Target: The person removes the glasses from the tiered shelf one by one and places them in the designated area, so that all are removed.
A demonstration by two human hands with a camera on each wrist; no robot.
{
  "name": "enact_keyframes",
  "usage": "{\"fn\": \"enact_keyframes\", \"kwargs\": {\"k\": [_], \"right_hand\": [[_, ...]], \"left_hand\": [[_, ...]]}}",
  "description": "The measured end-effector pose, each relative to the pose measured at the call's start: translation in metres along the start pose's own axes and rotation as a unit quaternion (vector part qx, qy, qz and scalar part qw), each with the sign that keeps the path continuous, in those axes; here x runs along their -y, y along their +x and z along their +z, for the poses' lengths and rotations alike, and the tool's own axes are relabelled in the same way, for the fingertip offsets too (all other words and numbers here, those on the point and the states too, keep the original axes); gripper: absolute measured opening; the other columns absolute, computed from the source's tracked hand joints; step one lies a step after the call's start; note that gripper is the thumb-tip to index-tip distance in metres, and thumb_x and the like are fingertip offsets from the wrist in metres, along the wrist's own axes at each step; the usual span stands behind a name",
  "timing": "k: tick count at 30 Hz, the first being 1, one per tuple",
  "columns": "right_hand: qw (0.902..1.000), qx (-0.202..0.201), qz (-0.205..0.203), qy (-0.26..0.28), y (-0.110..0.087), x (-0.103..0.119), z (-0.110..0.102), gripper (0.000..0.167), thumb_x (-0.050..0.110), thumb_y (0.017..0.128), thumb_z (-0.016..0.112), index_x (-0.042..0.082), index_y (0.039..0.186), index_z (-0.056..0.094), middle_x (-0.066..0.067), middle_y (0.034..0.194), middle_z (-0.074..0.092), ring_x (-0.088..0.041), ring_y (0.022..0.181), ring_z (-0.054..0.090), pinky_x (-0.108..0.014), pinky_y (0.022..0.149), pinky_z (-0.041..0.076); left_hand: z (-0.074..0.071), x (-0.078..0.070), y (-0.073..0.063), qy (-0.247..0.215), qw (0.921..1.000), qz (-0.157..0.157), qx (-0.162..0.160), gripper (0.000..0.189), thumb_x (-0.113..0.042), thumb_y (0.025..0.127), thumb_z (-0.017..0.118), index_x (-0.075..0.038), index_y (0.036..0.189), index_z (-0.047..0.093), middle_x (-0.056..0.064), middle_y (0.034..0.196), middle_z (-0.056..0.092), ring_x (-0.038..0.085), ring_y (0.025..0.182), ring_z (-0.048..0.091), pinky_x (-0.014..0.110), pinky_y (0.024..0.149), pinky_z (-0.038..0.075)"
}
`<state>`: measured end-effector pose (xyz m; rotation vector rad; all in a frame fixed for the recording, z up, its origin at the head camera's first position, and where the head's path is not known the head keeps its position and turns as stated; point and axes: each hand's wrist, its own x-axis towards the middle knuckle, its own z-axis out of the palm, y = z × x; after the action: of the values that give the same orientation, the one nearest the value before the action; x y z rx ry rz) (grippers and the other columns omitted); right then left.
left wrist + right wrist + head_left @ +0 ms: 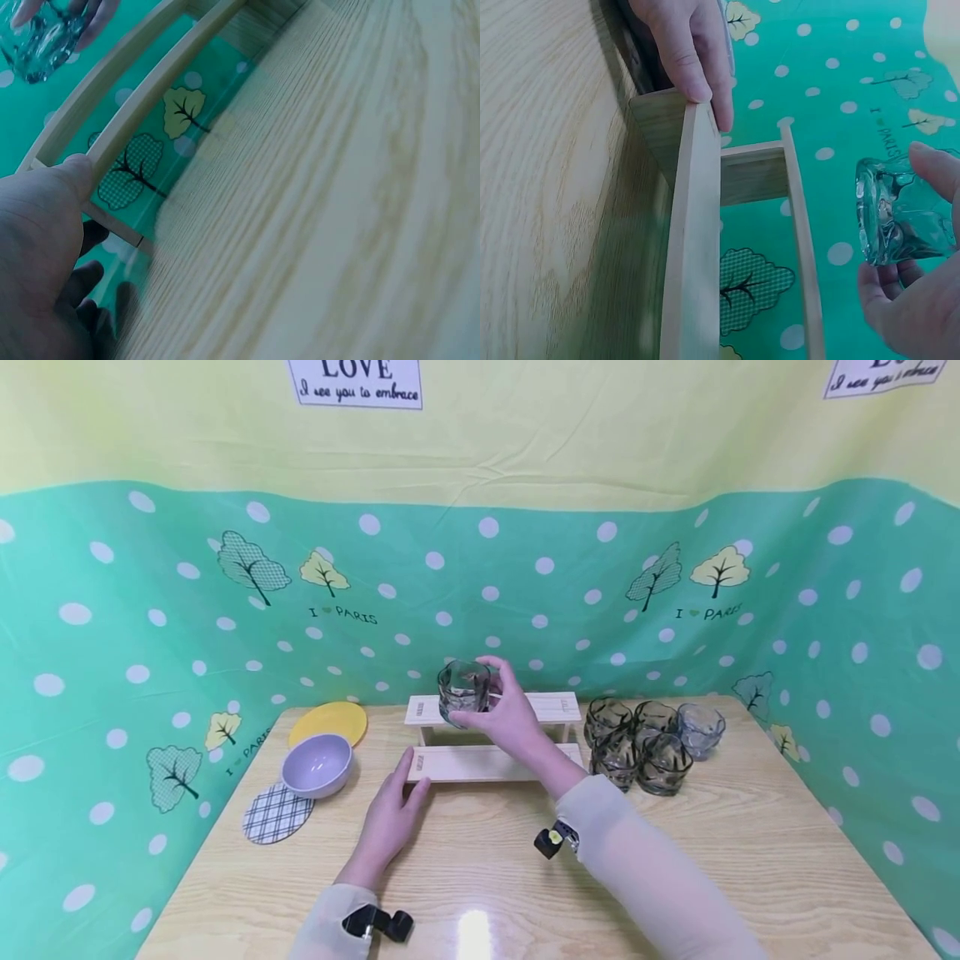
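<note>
My right hand (510, 714) grips a smoky grey drinking glass (462, 689) between thumb and fingers. It holds the glass up in front of and above the rear tier of a two-tier wooden shelf (487, 764). In the right wrist view the glass (904, 214) is apart from the shelf (694, 247). My left hand (393, 818) rests on the left end of the front tier. Its thumb touches the front edge of the shelf, and a straight finger lies along the end. Other left fingers (81, 285) hang loosely bent beside the shelf in the left wrist view.
Several similar glasses (663, 766) stand close together to the right of the shelf. On the left lie a yellow plate (333, 718), a lilac bowl (318, 766) and a checked round coaster (277, 817). Patterned green cloth (525, 568) hangs behind and beside the wooden table (510, 860).
</note>
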<state>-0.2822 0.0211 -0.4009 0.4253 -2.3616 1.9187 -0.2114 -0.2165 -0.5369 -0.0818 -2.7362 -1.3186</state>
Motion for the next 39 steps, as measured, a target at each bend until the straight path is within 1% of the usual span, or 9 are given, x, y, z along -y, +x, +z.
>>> {"fn": "enact_keyframes", "kwargs": {"k": [4, 9, 13, 17, 21, 27, 30, 33, 39], "right_hand": [[0.9999, 0.000, 0.009, -0.007, -0.009, 0.005, -0.009, 0.099, 0.025, 0.081, 0.103, 0.032, 0.160, 0.044, -0.004, 0.145, 0.062, -0.035, 0.134, 0.062, -0.049, 0.108, 0.060], [0.9995, -0.005, 0.011, -0.028, -0.018, 0.009, -0.022, 0.102, 0.027, 0.079, 0.104, 0.033, 0.161, 0.044, -0.008, 0.149, 0.058, -0.039, 0.140, 0.058, -0.055, 0.117, 0.053], [0.9994, -0.006, 0.014, -0.030, -0.025, 0.013, -0.031, 0.102, 0.025, 0.078, 0.104, 0.033, 0.161, 0.045, -0.006, 0.147, 0.060, -0.037, 0.140, 0.058, -0.055, 0.120, 0.049], [0.9997, 0.001, 0.011, -0.023, -0.034, 0.013, -0.041, 0.100, 0.023, 0.079, 0.104, 0.032, 0.160, 0.045, -0.005, 0.145, 0.061, -0.033, 0.140, 0.058, -0.052, 0.123, 0.046], [0.9997, 0.007, 0.016, -0.018, -0.045, 0.013, -0.053, 0.102, 0.022, 0.078, 0.104, 0.031, 0.160, 0.044, -0.006, 0.148, 0.059, -0.033, 0.142, 0.057, -0.050, 0.123, 0.047], [0.9993, 0.011, 0.033, -0.011, -0.061, 0.013, -0.070, 0.103, 0.018, 0.079, 0.103, 0.027, 0.161, 0.042, -0.009, 0.150, 0.058, -0.039, 0.141, 0.058, -0.050, 0.118, 0.052], [0.9991, 0.011, 0.037, -0.019, -0.067, 0.012, -0.079, 0.102, 0.018, 0.080, 0.103, 0.027, 0.161, 0.042, -0.008, 0.150, 0.058, -0.038, 0.142, 0.057, -0.051, 0.120, 0.050], [0.9987, 0.007, 0.039, -0.031, -0.074, 0.010, -0.088, 0.101, 0.020, 0.080, 0.103, 0.027, 0.161, 0.042, -0.007, 0.149, 0.059, -0.036, 0.141, 0.057, -0.052, 0.124, 0.045], [0.9983, -0.001, 0.029, -0.050, -0.085, 0.008, -0.108, 0.103, 0.021, 0.082, 0.102, 0.022, 0.163, 0.040, -0.011, 0.148, 0.059, -0.034, 0.141, 0.055, -0.054, 0.127, 0.040]], "left_hand": [[0.001, 0.001, 0.001, -0.002, 1.0000, 0.005, 0.001, 0.073, -0.044, 0.118, 0.052, -0.014, 0.178, 0.023, 0.022, 0.177, 0.033, 0.043, 0.162, 0.032, 0.060, 0.133, 0.025], [0.001, 0.002, 0.000, -0.001, 1.0000, 0.005, 0.002, 0.074, -0.044, 0.118, 0.052, -0.014, 0.178, 0.022, 0.021, 0.177, 0.033, 0.043, 0.162, 0.032, 0.060, 0.133, 0.025], [0.000, 0.002, 0.000, -0.001, 1.0000, 0.004, 0.002, 0.074, -0.044, 0.118, 0.053, -0.015, 0.178, 0.022, 0.023, 0.175, 0.035, 0.044, 0.161, 0.033, 0.061, 0.133, 0.026], [0.000, 0.003, 0.001, -0.003, 1.0000, 0.007, 0.002, 0.074, -0.045, 0.118, 0.053, -0.015, 0.178, 0.022, 0.023, 0.175, 0.035, 0.044, 0.161, 0.034, 0.061, 0.133, 0.026], [0.000, 0.004, 0.002, -0.004, 1.0000, 0.005, 0.004, 0.075, -0.046, 0.117, 0.052, -0.016, 0.178, 0.021, 0.021, 0.177, 0.033, 0.043, 0.162, 0.032, 0.060, 0.133, 0.025], [0.000, 0.002, 0.001, -0.002, 1.0000, 0.002, 0.006, 0.074, -0.044, 0.118, 0.052, -0.016, 0.178, 0.021, 0.023, 0.176, 0.034, 0.044, 0.162, 0.032, 0.061, 0.133, 0.025], [-0.001, 0.001, 0.000, -0.002, 1.0000, -0.001, 0.007, 0.073, -0.043, 0.118, 0.052, -0.015, 0.178, 0.021, 0.024, 0.176, 0.034, 0.044, 0.162, 0.032, 0.060, 0.133, 0.025], [-0.002, 0.001, 0.000, -0.001, 1.0000, 0.000, 0.008, 0.073, -0.042, 0.118, 0.052, -0.015, 0.178, 0.021, 0.024, 0.175, 0.034, 0.044, 0.162, 0.032, 0.060, 0.133, 0.025], [-0.002, 0.001, 0.000, 0.001, 1.0000, 0.004, 0.008, 0.073, -0.042, 0.118, 0.052, -0.015, 0.178, 0.021, 0.025, 0.175, 0.035, 0.044, 0.161, 0.033, 0.061, 0.133, 0.026]]}}
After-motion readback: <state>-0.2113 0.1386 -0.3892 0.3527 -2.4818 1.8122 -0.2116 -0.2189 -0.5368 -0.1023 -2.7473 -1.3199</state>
